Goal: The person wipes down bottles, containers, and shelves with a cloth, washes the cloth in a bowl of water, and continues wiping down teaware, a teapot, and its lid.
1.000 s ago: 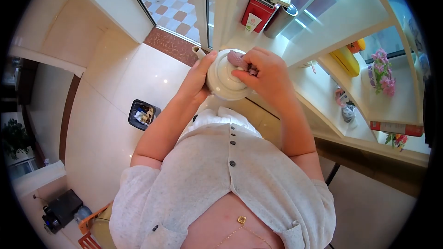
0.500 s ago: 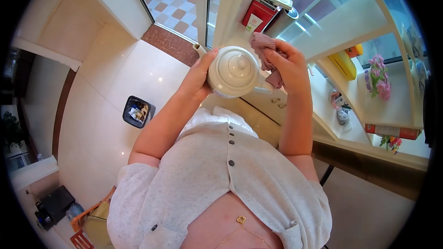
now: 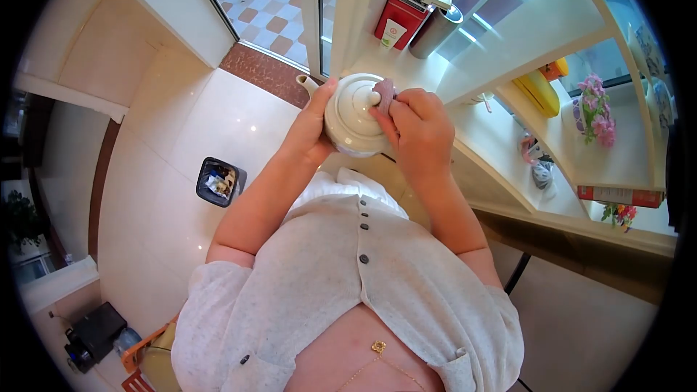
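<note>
A cream-white lidded teapot is held up in front of my body, its spout pointing to the upper left. My left hand grips the pot's left side, thumb near the spout. In my right hand is a bunched pinkish-mauve cloth, pressed against the lid right at its round knob. Most of the cloth is hidden by my fingers, and the pot's handle is out of sight behind that hand.
Below left, a black waste bin with litter stands on pale floor tiles. To the right, a cream shelf unit carries a red box, a dark cylinder, a yellow object and pink flowers. A chair is lower left.
My right hand has moved left with the cloth, from beside the pot's handle side onto the lid knob. My left hand keeps its hold on the teapot.
</note>
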